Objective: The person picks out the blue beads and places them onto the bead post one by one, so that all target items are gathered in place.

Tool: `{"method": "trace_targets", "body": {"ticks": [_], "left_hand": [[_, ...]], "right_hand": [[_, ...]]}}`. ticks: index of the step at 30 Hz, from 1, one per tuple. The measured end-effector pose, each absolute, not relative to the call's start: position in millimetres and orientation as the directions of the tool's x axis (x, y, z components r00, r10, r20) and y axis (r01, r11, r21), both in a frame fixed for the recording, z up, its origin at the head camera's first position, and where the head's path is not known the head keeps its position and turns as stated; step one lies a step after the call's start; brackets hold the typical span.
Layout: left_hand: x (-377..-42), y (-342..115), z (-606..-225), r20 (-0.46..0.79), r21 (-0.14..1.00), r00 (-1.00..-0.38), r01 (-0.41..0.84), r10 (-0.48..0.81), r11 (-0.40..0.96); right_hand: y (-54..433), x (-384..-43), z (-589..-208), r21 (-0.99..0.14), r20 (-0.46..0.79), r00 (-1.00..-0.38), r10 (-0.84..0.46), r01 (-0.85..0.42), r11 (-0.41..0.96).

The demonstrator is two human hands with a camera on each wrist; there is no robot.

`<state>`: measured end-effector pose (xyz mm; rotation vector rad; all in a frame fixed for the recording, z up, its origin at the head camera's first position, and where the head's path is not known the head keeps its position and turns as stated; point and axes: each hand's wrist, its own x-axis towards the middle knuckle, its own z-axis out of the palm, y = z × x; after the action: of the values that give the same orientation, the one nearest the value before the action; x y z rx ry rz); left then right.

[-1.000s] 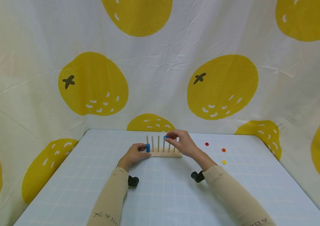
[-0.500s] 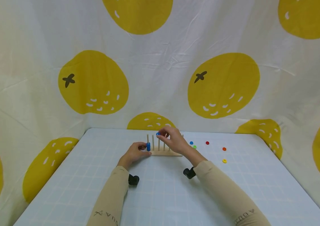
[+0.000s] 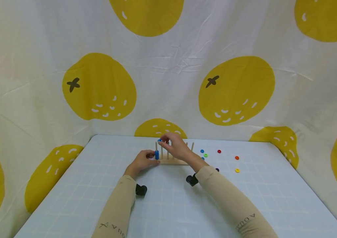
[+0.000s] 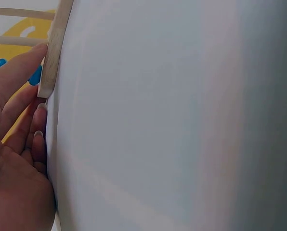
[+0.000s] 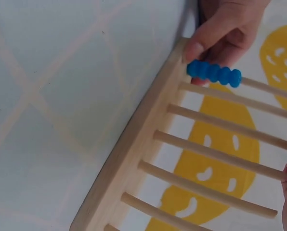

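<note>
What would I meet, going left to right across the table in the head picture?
Left hand → stack of blue rings on a peg → right hand → green ring → red ring → orange ring.

Pale blue tabletop (image 3: 162, 205) in front of me, thin whitish grid, rounded far corners. White sheet (image 3: 166, 82) hangs behind it and along both sides, creased mid-back. Big yellow fruit prints on it. Two show whole at the back: left fruit (image 3: 100, 91), right fruit (image 3: 236, 94), each with a dark cross mark (image 3: 73, 85) upper left, white dashes lower down. Half-fruit (image 3: 147, 130) peeks up just behind the far table edge. Low-left fruit (image 3: 40, 188) on my left side; top ones cut off by my view. Grid shows closer in my right wrist view.
</note>
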<state>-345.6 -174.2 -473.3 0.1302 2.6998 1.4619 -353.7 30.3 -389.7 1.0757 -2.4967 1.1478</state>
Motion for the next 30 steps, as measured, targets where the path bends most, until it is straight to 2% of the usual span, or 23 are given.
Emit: {"method": "trace_targets", "body": {"ticks": [13, 30], "left_hand": [[-344, -173, -471, -0.002, 0.837, -0.993, 0.064, 0.119, 0.544], [-342, -172, -468, -0.002, 0.834, -0.994, 0.061, 0.114, 0.548]], "right_hand": [[17, -361, -391, -0.520, 0.448, -0.706, -0.549, -0.705, 0.483], [13, -362, -402, -0.503, 0.408, -0.746, -0.526, -0.665, 0.552]]}}
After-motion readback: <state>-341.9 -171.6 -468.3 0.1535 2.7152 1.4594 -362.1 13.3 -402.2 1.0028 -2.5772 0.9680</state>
